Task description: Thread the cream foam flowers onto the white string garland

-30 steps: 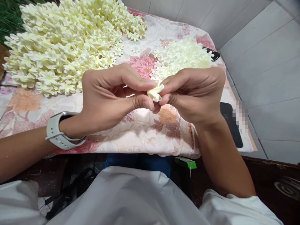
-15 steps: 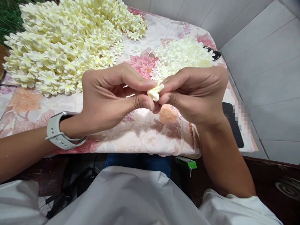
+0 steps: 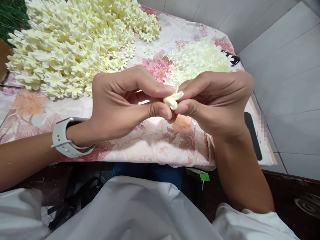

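Note:
Between my two hands, above the front half of the table, is a small pale-yellow flower (image 3: 172,100). The thumb and fingers of my left hand (image 3: 130,100) pinch it from the left. From the right, my right hand (image 3: 215,100) grips its petals between thumb and forefinger. The fingertips of both hands nearly meet, and the underside of the flower is hidden by them. Beyond my left hand lies a big heap of pale-yellow flowers (image 3: 67,50). A smaller pile of whiter flowers (image 3: 200,60) lies behind my right hand.
A floral tablecloth (image 3: 150,143) covers the table. Beside my right wrist lies a black phone (image 3: 253,136), close to the tiled wall (image 3: 287,86). A black object (image 3: 234,59) sits past the whiter pile. Green strands (image 3: 12,20) show at the far left corner.
Both hands and the flower appear slightly further right, as does the whole scene. The flower's petals stand a little more spread between the fingertips. Both hands keep their pinch.

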Motion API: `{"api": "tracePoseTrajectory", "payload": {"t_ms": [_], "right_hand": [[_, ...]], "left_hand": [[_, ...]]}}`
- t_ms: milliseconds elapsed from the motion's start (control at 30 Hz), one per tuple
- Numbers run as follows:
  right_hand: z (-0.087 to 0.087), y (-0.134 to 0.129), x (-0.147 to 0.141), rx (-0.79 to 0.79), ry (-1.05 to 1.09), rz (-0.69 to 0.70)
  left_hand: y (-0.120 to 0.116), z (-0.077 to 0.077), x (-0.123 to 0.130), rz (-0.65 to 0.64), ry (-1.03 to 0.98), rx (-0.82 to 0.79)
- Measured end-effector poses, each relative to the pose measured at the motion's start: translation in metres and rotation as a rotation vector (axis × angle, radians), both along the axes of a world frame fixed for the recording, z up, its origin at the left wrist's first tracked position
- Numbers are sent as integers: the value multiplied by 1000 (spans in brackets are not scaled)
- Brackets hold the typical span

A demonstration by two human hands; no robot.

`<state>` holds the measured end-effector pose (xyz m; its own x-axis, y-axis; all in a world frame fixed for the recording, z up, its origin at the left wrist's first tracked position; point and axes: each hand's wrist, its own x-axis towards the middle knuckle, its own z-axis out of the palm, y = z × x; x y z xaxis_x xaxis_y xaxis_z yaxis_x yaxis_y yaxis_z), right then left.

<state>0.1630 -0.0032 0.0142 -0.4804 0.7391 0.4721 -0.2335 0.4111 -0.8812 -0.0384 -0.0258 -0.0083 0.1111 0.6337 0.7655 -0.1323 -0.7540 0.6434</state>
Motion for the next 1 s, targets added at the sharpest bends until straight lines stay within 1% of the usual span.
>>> {"api": "tracePoseTrajectory", "payload": {"t_ms": [100,200,400,433,567,633,833,933,1000], "right_hand": [[1,-2,0,14,0,-10],[2,-2,0,16,23,8],[-2,-2,4,50,75,90],[-2,-2,5,47,75,95],[-2,-2,8,-3,11,63],[-2,-2,8,-10,-23,46],[-3,-1,7,32,-5,38],[-1,-3,6,-7,-25,1],[0,-4,6,-24,-30,14]], "left_hand": [[2,-1,-1,-6,-7,10],[1,0,-2,-20,-2,-8],[-7,4,-3,5,30,-100],[-7,4,-2,6,23,-95],[-2,1,1,-11,-52,1],[0,0,2,-21,-74,24],[-6,2,2,-10,-36,-66],[-7,3,0,-9,-48,-59],[-7,3,0,-6,-43,-51]]}}
